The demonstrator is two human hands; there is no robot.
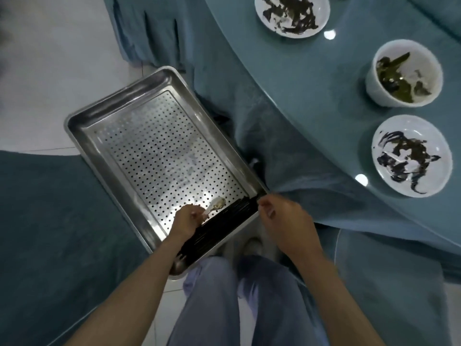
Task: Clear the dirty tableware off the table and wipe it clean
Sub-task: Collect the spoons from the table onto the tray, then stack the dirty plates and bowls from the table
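The left hand [185,218] pinches the handle of a soiled white spoon [217,204], low over the perforated floor of the steel tray [82,116] near its near-right corner. Black chopsticks [224,221] lie bundled along the tray's near short edge. The right hand [284,221] hovers just off that same corner, fingers loosely curled with nothing seen in them.

The main risk is the tray itself. Its near end seems to jut out over the person's legs, and what carries it is not clear. Piling crockery at that end could tip it and send everything to the floor.

The table [311,96] holds a smeared plate [411,156] near its near edge, a cup [404,73] with wet leaves behind it, and a far plate [291,13]. The cup looks likeliest to slop if carried tilted. The top looks glassy, so a plate dragged rather than lifted may skid off the edge.
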